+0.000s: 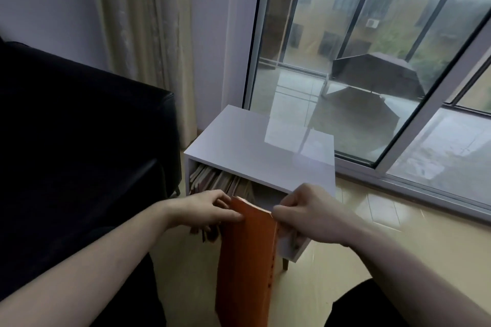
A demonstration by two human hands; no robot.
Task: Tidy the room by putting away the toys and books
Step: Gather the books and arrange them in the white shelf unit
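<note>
An orange-brown book stands on end in front of me, its far top corner pointing at the opening of a low white cabinet. My left hand pinches the book's upper left edge. My right hand grips its upper right edge, fingers curled round it. Inside the cabinet, on the left, several thin books lean against each other. The right part of the opening is hidden behind the book and my hands.
A black sofa fills the left side, close to the cabinet. Beige curtains hang behind it. A large sliding glass window runs along the right, above a glossy tiled floor. My dark-clothed knees sit at the bottom corners.
</note>
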